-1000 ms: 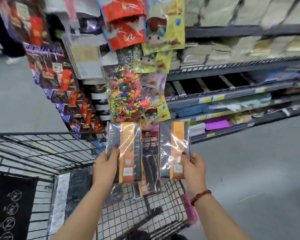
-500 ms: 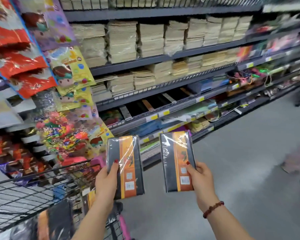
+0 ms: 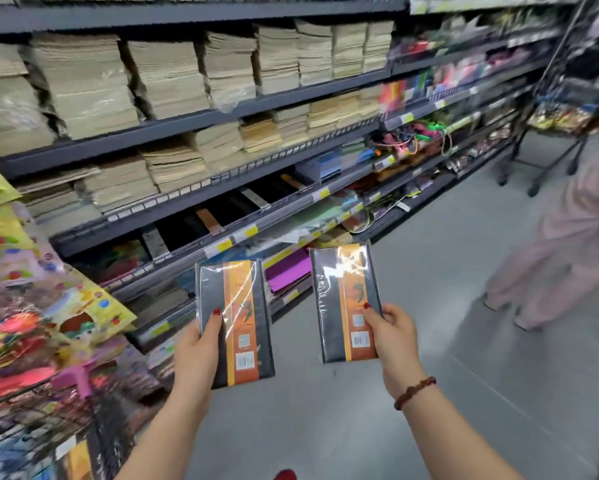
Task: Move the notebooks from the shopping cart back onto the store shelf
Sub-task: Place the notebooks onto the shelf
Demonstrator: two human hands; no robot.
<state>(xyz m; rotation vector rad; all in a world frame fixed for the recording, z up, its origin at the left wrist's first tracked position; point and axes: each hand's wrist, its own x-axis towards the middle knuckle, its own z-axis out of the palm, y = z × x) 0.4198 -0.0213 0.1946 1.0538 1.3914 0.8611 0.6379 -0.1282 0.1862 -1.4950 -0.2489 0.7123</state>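
My left hand (image 3: 199,344) grips a plastic-wrapped notebook (image 3: 246,320), black with an orange stripe, by its lower left edge. My right hand (image 3: 393,332) holds a matching notebook (image 3: 339,303) by its lower right edge. Both are upright in front of me, over the aisle floor. The store shelf (image 3: 222,216) runs ahead, and one level holds dark notebooks with orange stripes (image 3: 208,220). The wire shopping cart (image 3: 31,431) is at the bottom left, with an orange-and-black item inside.
Stacks of beige paper goods (image 3: 166,77) fill the upper shelves. Colourful toy packets (image 3: 31,323) hang at the left. A person in pink clothing (image 3: 568,244) stands in the aisle at the right, near a wheeled rack (image 3: 547,157).
My view has swung right, away from the cart and toward the shelf. Both notebooks stayed in my hands and were carried off the cart over the aisle floor.
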